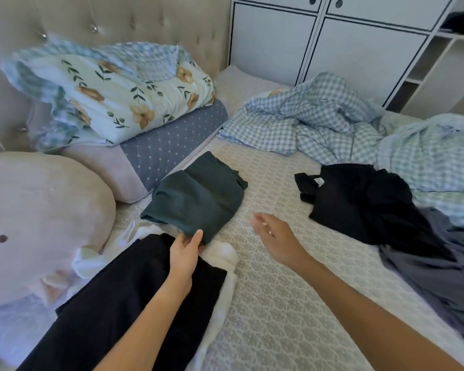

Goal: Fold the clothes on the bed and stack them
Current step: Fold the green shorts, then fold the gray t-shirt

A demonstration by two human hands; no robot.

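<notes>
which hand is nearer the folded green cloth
Left. The left hand pinches the near corner of the green cloth. The right hand hovers open over the bed to its right, not touching it.

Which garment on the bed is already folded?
The dark green one, a compact rectangle whose near corner the left hand pinches. The black top and grey garment on the right lie crumpled.

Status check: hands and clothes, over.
Left hand pinches folded green garment. Right hand open, hovering. Black garment unfolded, right. Nothing blocking.
</notes>
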